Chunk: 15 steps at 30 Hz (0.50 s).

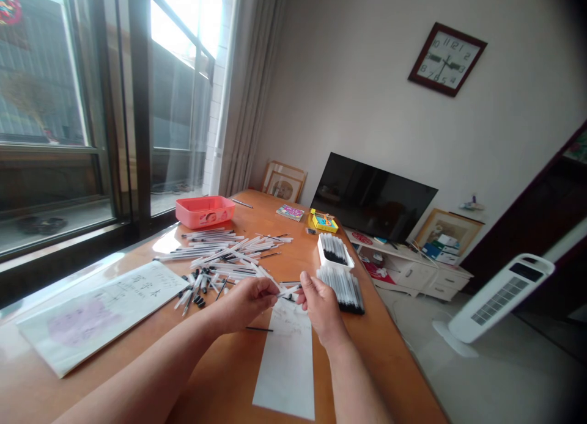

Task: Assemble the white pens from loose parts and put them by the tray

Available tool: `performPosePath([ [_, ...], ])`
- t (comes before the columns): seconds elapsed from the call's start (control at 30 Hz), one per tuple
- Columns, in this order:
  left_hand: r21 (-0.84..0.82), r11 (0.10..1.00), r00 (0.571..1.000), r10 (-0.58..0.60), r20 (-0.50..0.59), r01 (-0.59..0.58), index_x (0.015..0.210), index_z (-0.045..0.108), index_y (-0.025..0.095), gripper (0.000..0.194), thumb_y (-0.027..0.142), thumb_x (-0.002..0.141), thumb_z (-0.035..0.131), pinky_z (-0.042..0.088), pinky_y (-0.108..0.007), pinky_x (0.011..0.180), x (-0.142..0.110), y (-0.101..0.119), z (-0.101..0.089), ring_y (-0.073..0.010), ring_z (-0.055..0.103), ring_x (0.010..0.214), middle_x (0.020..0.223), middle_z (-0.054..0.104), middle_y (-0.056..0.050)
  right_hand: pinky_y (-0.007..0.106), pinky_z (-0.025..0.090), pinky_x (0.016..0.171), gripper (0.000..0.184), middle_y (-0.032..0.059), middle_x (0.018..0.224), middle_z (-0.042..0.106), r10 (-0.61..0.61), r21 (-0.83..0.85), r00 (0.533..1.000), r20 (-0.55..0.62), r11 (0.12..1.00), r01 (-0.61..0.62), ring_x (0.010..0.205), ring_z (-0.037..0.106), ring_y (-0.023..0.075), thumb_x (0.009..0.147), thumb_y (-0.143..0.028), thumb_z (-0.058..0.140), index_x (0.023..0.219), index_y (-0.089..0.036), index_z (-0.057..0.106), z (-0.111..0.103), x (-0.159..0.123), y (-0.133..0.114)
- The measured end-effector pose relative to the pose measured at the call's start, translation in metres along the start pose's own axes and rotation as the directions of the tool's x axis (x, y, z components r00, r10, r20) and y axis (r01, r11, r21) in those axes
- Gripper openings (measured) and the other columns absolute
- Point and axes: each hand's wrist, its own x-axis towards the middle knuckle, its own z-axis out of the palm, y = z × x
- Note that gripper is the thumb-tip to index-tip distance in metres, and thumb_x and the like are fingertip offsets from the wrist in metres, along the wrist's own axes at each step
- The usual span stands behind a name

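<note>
"Looking at the hands first, what do they have?"

"A pale pen tube (286, 291), raised between them above the far end of a white paper strip (288, 369)."

"How does each grip stand?"

"Narrow on both sides. The left hand (255, 300) pinches the left end between thumb and fingertips; the right hand (321, 305) presses its thumb over the right end, with the fingers curled beneath. Whether this is one piece or two meeting, I cannot tell."

"What lies close by?"

"One thin dark refill (259, 328) on the table (380, 363), just left of the strip. Farther left and far spreads a heap of loose pen parts (229, 253), whitish barrels among black caps, pointing every way. On the near left lies a writing book (105, 308) with a purple patch on its cover."

"And right?"

"Just beyond the right hand, a stack of pens (339, 283) lies in a row, black ends near. Right behind it, a white tray (339, 264) holds more."

"Farther off?"

"A red plastic box (205, 216) stands beyond the heap, far left. Toward the far end sit a colourful booklet (290, 212) and, right of it, a small yellow box (324, 222). Past the table there's a dark television (373, 198), and a white tower fan (502, 299) on the floor, right."
</note>
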Motion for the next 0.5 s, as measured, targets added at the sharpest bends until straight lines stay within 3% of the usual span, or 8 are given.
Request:
performPosePath([
  [0.13,-0.021,1.000,1.000,-0.001,-0.016,0.000,0.091,0.067,0.016,0.029,0.045,0.088,0.061,0.041,-0.028,0.068,0.0003,-0.0025,0.0000,-0.0161,0.052,0.073,0.079,0.062,-0.002,0.028,0.043,0.062,0.048,0.0043,0.077,0.071,-0.029,0.058,0.998,0.052,0.998,0.026,0.068,0.059,0.0177,0.090,-0.066,0.059,0.090,-0.020,0.072,-0.0005,-0.0009,-0.0010],
  [0.33,-0.045,0.999,1.000,0.010,-0.014,-0.011,0.091,0.066,0.016,0.029,0.044,0.087,0.063,0.041,-0.027,0.067,-0.0004,-0.0003,0.0013,-0.0155,0.050,0.072,0.078,0.060,-0.001,0.029,0.040,0.057,0.051,0.0021,0.061,0.064,-0.038,-0.049,0.999,-0.012,0.998,0.037,0.058,0.052,0.0161,0.086,-0.068,0.064,0.067,-0.020,0.061,0.0000,0.0007,0.0029],
  [0.5,-0.048,0.999,1.000,0.007,-0.025,-0.008,0.090,0.066,0.016,0.030,0.045,0.086,0.064,0.042,-0.027,0.067,0.0011,-0.0034,0.0023,-0.0160,0.052,0.073,0.078,0.062,-0.001,0.028,0.042,0.061,0.049,0.0041,0.075,0.070,-0.020,0.078,0.999,0.038,0.997,0.017,0.066,0.058,0.0168,0.092,-0.066,0.056,0.091,-0.020,0.072,0.0001,-0.0004,0.0008],
])
